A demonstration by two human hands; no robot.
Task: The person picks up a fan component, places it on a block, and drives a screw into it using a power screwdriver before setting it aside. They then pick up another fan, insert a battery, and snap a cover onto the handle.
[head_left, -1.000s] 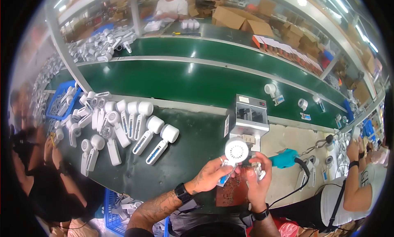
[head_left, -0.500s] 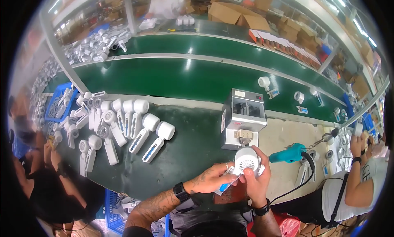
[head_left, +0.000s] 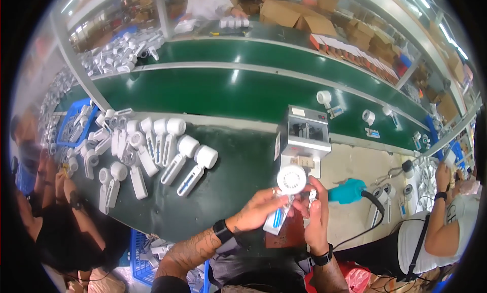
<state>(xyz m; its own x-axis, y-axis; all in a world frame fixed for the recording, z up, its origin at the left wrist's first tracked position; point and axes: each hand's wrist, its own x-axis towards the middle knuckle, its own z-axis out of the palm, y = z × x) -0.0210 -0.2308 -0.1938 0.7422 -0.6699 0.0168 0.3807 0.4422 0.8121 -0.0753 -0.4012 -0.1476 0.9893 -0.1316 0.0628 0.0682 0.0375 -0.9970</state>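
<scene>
A white handheld fan (head_left: 291, 180) with a round slotted head is gripped in my left hand (head_left: 257, 212), its grille facing up. Blue shows in the fan's handle, which points down toward me. My right hand (head_left: 317, 224) is close beside the fan, thumb and fingers closed around a small white part (head_left: 312, 195); its exact kind is too small to tell. Just beyond the fan head stands a grey bench machine (head_left: 307, 135) with a clear front cover. To the right of my right hand hangs a teal power screwdriver (head_left: 347, 191) with a black cord.
Several white fans (head_left: 200, 166) lie on the dark green bench to the left, near a blue basket (head_left: 76, 123). A green conveyor (head_left: 203, 92) runs behind, carrying a few fans at right. Co-workers sit at both sides; another person (head_left: 208, 6) stands across the line.
The fan has moved slightly away and left and now shows its grille and handle more fully. My right hand has come off the fan head and has a small white part between its fingers.
</scene>
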